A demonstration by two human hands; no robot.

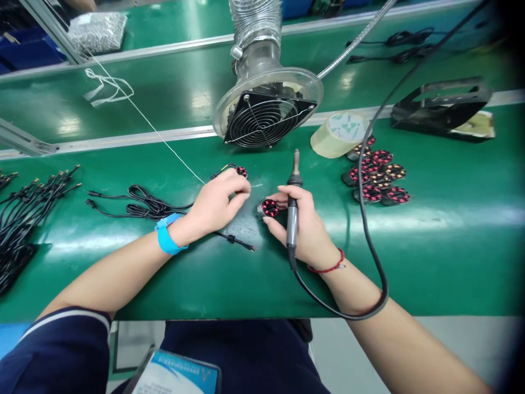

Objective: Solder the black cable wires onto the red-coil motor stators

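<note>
My right hand holds a soldering iron, its tip pointing up and away. The thumb and fingertips of that hand also grip a small round motor with red coils. My left hand is curled above the bench, and a thin pale solder wire runs down from the upper left into it. Just past its knuckles sits another motor, with thin leads beside it. A black cable with bare coloured ends extends from under my left hand; its coil lies left of the wrist.
A fume extractor with a fan grille hangs over the bench. Right of it are a tape roll, several motors and a black iron stand. Bundled cables lie far left. The iron's cord loops over my right forearm.
</note>
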